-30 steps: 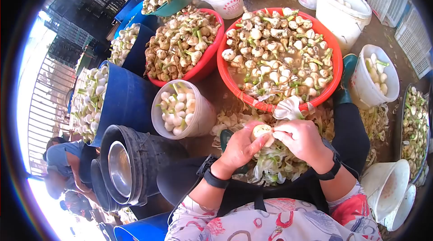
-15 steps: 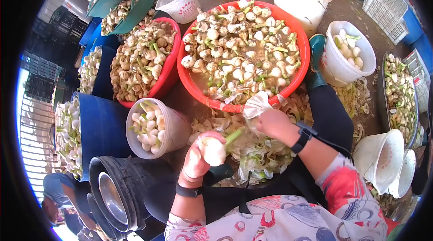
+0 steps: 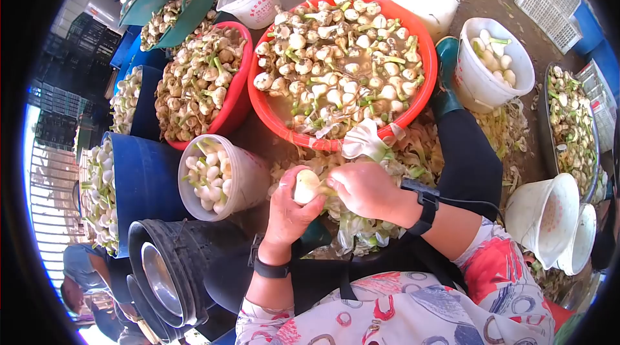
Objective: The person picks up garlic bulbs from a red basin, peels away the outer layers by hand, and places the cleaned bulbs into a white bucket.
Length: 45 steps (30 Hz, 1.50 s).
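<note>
Your left hand (image 3: pixel 287 213) cupped a pale, half-peeled bulb (image 3: pixel 306 186) above the heap of peelings (image 3: pixel 361 232) in your lap, just right of the white bucket (image 3: pixel 248 180) of cleaned bulbs. Your right hand (image 3: pixel 365 189) met it, fingers (image 3: pixel 332 180) pinched on its skin: peeling looked under way, and the next move would call for stripping another layer. Half a second earlier the hands were apart, the bulb held out leftward, the right hand nearer the red basin (image 3: pixel 336 145).
</note>
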Motion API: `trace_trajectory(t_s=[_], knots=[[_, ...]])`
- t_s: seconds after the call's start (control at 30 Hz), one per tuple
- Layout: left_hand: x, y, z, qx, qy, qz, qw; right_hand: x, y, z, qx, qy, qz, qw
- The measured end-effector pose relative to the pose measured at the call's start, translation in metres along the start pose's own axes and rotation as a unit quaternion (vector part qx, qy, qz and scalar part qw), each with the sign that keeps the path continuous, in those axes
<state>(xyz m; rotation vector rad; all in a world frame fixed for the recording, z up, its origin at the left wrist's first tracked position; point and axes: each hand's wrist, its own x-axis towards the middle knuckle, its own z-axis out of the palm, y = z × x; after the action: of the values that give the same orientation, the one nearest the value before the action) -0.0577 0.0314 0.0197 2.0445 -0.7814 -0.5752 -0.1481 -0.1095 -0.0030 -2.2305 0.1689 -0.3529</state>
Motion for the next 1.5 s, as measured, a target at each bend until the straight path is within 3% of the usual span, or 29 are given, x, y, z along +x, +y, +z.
trace_trajectory(t_s=[0.13,0.2,0.3,0.37,0.43,0.47,0.5,0.53,0.57,0.6,0.63,0.67,0.7,0.77,0.83,0.87,0.9,0.93,0.97,1.03,1.07,1.1,1.17,1.2,1.27,1.3,1.33,1.4,1.5], knots=[[0.000,-0.005,0.003,-0.060,0.007,0.029,0.998,0.005,0.001,0.006,0.018,-0.024,0.072,0.997],[0.000,-0.006,0.003,-0.105,0.003,0.018,0.994,0.004,0.001,0.012,0.012,0.038,0.067,0.997],[0.004,-0.012,0.007,-0.043,0.057,0.005,0.997,0.002,-0.005,0.020,-0.013,0.058,0.077,0.995],[0.006,-0.015,0.010,0.048,0.095,0.071,0.992,0.006,0.004,0.026,0.006,0.043,0.091,0.995],[0.006,-0.016,0.009,0.045,0.082,0.066,0.993,0.011,0.015,0.029,0.024,0.028,0.106,0.994],[0.006,-0.016,0.008,0.044,0.068,0.064,0.995,0.014,0.020,0.027,0.091,-0.019,0.168,0.981],[0.006,-0.018,0.009,0.044,0.067,0.066,0.995,0.016,0.025,0.028,0.157,-0.065,0.229,0.958],[0.006,-0.022,0.010,-0.034,0.036,0.051,0.997,0.017,0.031,0.035,0.325,-0.095,0.347,0.875],[0.007,-0.025,0.010,-0.113,0.008,0.038,0.993,0.015,0.033,0.038,0.323,-0.093,0.344,0.877],[0.009,-0.022,0.011,-0.262,-0.016,0.016,0.965,0.014,0.033,0.038,0.450,-0.072,0.352,0.817],[0.011,-0.018,0.010,-0.262,-0.014,0.018,0.965,0.012,0.034,0.037,0.569,-0.052,0.356,0.739],[0.010,-0.011,0.008,-0.404,-0.052,-0.009,0.913,0.009,0.040,0.029,0.659,-0.104,0.315,0.675],[0.011,-0.005,0.005,-0.534,-0.088,-0.032,0.840,0.012,0.034,0.027,0.659,-0.107,0.313,0.676],[0.012,-0.009,0.006,-0.560,-0.103,-0.001,0.822,0.018,0.016,0.021,0.715,-0.008,0.350,0.605],[0.005,-0.013,0.008,-0.609,-0.073,-0.024,0.790,0.023,-0.001,0.008,0.702,0.019,0.366,0.611],[0.004,-0.013,0.004,-0.674,-0.118,-0.003,0.730,0.023,0.005,0.008,0.761,0.070,0.329,0.554],[0.004,-0.008,-0.001,-0.673,-0.118,0.000,0.730,0.022,0.012,0.008,0.813,0.122,0.289,0.491],[0.002,0.001,-0.009,-0.707,-0.087,-0.010,0.702,0.022,0.021,0.006,0.814,0.155,0.282,0.484],[0.002,0.006,-0.016,-0.738,-0.056,-0.020,0.672,0.019,0.035,0.013,0.797,0.150,0.253,0.527],[0.006,-0.001,-0.018,-0.751,-0.048,0.003,0.659,0.009,0.026,0.018,0.603,0.114,0.238,0.753],[0.007,-0.004,-0.014,-0.735,-0.030,-0.004,0.678,0.007,0.027,0.024,0.411,0.058,0.226,0.881],[0.008,-0.007,-0.010,-0.718,-0.015,-0.010,0.696,0.011,0.017,0.018,0.163,0.027,0.137,0.977],[0.006,-0.013,-0.005,-0.696,-0.038,0.027,0.717,0.012,0.050,0.034,-0.022,-0.121,0.144,0.982],[0.006,-0.015,-0.004,-0.660,-0.020,0.034,0.750,0.016,0.046,0.029,-0.030,-0.116,0.138,0.983],[0.009,-0.019,0.001,-0.598,0.026,0.058,0.799,0.025,0.026,0.013,0.044,0.032,0.061,0.997],[0.009,-0.022,0.002,-0.567,0.034,0.071,0.820,0.026,0.004,0.012,0.093,0.158,-0.038,0.982],[0.012,-0.024,0.005,-0.567,0.010,0.085,0.819,0.021,0.007,0.018,0.144,0.038,0.006,0.989],[0.014,-0.019,0.006,-0.585,-0.016,0.085,0.806,0.024,-0.018,0.003,0.130,-0.041,0.031,0.990],[0.016,-0.018,0.001,-0.650,-0.049,0.063,0.756,0.027,-0.019,0.004,0.184,-0.002,-0.042,0.982]])
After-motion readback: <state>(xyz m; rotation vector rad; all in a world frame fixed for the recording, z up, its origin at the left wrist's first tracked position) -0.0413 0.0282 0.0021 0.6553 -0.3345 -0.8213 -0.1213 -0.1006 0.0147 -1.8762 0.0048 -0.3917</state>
